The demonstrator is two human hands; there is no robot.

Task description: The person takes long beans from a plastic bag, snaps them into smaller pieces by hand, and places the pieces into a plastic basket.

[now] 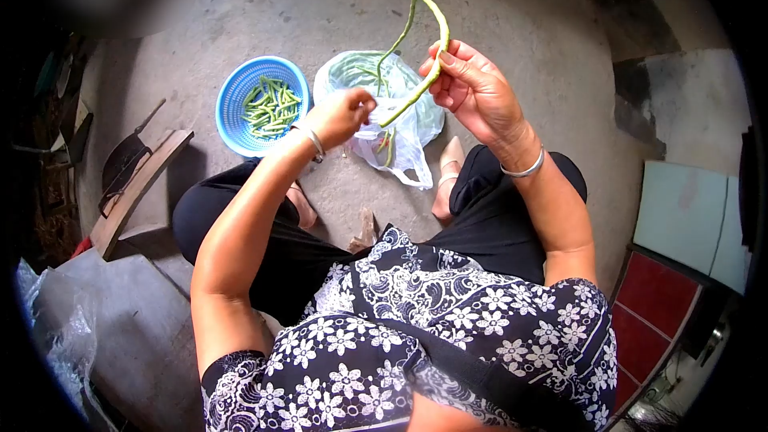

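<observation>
A long green bean [442,32] is pinched between the thumb and fingers of my right hand [478,92]. It arches up over the hand, and its lower end points toward my left hand [340,116]. My left hand is closed, with fingers curled, just left of that end and apart from it. Whether anything small is inside it is hidden. Below both hands, a clear plastic bag [408,156] with more long beans in it lies on a green-rimmed round container [428,116]. Short bean pieces [272,108] lie in a blue plastic basket [230,124] left of my left hand.
Grey concrete floor [512,0] surrounds the basket and bag. A wood scrap [366,228] lies between my feet. To the left are a wooden board [140,192] and a crumpled plastic sheet [68,336]. A red-tiled block [652,304] stands at the right.
</observation>
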